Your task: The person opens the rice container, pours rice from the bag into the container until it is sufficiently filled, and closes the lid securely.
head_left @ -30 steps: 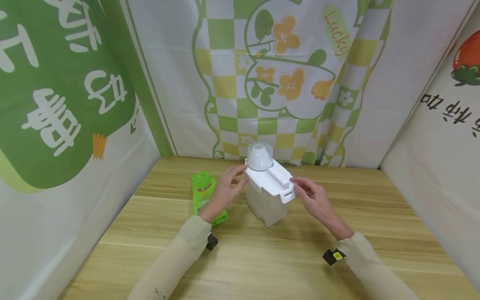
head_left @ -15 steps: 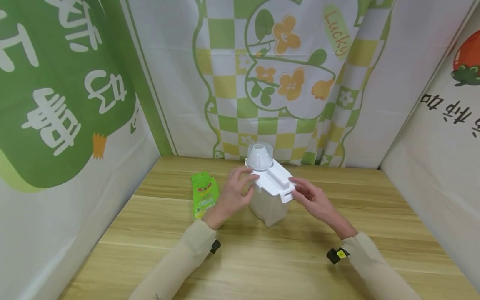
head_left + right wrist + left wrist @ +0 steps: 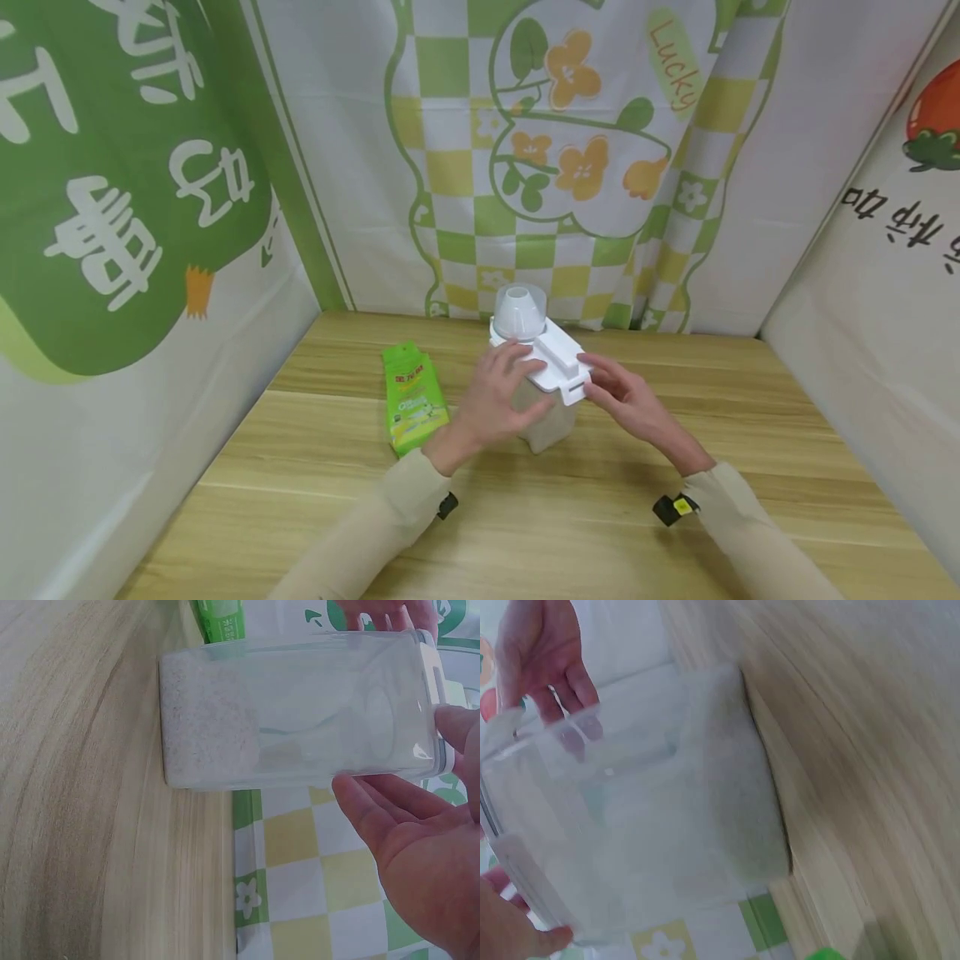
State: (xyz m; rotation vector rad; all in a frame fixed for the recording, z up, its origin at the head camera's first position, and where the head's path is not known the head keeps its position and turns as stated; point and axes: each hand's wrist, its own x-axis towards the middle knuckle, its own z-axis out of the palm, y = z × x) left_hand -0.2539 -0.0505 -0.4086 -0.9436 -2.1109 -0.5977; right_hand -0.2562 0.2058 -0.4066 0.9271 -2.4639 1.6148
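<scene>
A see-through storage container with pale grainy contents at its bottom stands upright on the table. Its white lid is on top and carries a clear cup over a white spout at the back. My right hand holds the lid's front right corner, thumb on the lid's edge and fingers against the container's side. At the lid's left edge, my left hand has its fingers spread and relaxed, with the thumb in front of the container. Whether the left fingertips press the lid cannot be told.
A green packet lies on the wooden table left of the container. Printed curtains hang close behind the container, with further cloth walls on both sides.
My left hand has moved right and forward along the lid's left edge, baring more of the green packet. My right hand shifted slightly at the lid corner; the container stays put.
</scene>
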